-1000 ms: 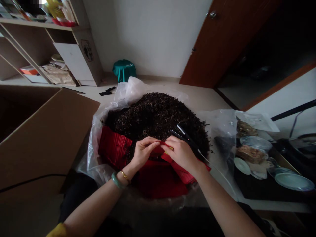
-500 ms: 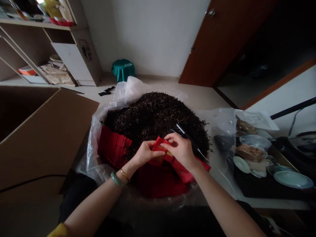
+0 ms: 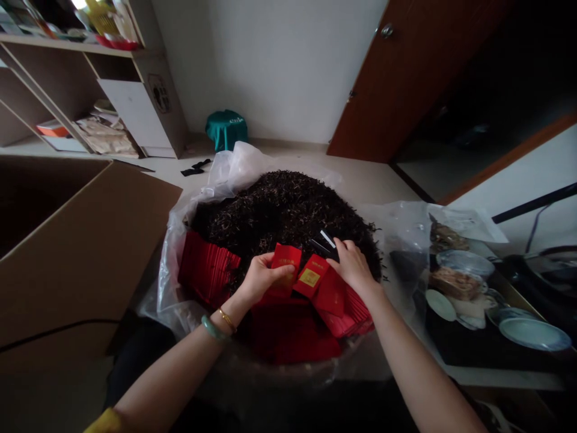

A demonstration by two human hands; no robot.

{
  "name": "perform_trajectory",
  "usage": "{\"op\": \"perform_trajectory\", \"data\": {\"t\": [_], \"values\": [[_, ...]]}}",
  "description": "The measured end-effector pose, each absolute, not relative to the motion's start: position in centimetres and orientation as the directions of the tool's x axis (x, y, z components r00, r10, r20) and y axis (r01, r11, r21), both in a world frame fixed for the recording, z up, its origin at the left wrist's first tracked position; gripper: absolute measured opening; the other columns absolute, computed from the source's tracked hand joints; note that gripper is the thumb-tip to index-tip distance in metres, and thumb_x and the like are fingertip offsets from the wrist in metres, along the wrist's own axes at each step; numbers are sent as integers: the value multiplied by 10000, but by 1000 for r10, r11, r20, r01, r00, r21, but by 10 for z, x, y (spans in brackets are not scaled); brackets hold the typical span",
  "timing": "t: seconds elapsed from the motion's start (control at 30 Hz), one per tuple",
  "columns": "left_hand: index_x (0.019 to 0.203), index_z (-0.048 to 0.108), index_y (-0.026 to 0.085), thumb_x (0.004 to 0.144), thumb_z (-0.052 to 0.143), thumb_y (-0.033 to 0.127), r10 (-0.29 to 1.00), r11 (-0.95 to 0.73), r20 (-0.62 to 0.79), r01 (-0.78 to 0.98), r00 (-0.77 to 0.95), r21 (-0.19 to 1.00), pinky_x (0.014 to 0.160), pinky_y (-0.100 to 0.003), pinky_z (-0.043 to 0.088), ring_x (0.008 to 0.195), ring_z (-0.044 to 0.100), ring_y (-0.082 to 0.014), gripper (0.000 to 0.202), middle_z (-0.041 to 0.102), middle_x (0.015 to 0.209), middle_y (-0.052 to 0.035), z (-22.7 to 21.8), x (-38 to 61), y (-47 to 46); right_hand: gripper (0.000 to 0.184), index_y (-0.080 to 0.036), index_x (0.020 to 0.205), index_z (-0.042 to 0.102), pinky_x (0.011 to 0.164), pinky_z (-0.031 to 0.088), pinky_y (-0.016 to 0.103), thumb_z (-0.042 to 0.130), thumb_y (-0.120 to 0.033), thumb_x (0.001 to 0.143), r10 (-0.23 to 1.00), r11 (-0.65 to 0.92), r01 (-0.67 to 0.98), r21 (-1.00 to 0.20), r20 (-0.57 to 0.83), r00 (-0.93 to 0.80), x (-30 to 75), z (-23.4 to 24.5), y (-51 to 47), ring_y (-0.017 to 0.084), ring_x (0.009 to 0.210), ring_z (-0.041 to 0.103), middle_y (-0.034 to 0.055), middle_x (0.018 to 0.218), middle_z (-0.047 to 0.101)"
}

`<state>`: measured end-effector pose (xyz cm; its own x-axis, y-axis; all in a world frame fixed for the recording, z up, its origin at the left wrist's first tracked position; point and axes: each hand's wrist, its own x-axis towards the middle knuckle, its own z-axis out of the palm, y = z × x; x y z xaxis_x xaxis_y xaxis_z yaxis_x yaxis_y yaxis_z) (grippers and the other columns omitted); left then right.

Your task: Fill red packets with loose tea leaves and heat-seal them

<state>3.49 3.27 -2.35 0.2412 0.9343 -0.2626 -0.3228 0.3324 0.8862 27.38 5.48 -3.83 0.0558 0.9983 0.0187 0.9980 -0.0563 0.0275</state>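
My left hand (image 3: 265,275) pinches a small red packet (image 3: 287,257) with gold print between thumb and fingers. My right hand (image 3: 354,264) is bent round the rear part of a black two-armed clamp tool (image 3: 328,239) with a white strip; the palm hides the rest of it. Between the hands lies another red packet (image 3: 312,275) with a gold label. Below it, more red packets (image 3: 331,294) rest along the right edge. A dark heap of dry tea-like leaves (image 3: 288,204) lies behind both hands.
Clear plastic sheeting (image 3: 169,240) surrounds the heap. Stacked red packets (image 3: 207,267) lie at left and a red pile (image 3: 293,334) in front. A large cardboard box (image 3: 112,222) stands left. At right, a table (image 3: 469,349) bears dishes and bags. A teal covered bin (image 3: 226,129) stands behind.
My right hand has let go of the red packet and moved right onto the black clamp tool. My left hand keeps its packet, now more upright. A gold-labelled packet shows between them.
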Motion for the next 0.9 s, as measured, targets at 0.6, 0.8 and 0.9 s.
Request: {"op": "perform_trajectory", "data": {"t": [0.6,0.8,0.9], "values": [[833,738,121,487,877,372,932,288,-219,-223,288,931,614,-247,516,593,640,-140,449,738,735,-26,-24,29,34,533,-203,1230,617,943,505,400,704,-427,754,943,322,717,-618,145,-299,254,36,24,253,1064,630,92,1159,650],[810,742,116,522,853,345,915,244,-184,-128,358,961,572,-234,491,559,615,-129,384,721,689,-17,-20,29,30,475,-192,1207,633,903,534,384,709,-353,767,915,395,724,-565,174,-364,236,36,17,248,1019,657,96,1113,678],[799,741,120,514,854,332,909,241,-189,-99,370,966,552,-230,485,542,605,-123,373,718,682,-16,-20,30,30,393,-204,1163,659,880,545,370,697,-305,785,905,422,719,-553,212,-368,232,36,15,232,972,673,79,1068,699]]}}
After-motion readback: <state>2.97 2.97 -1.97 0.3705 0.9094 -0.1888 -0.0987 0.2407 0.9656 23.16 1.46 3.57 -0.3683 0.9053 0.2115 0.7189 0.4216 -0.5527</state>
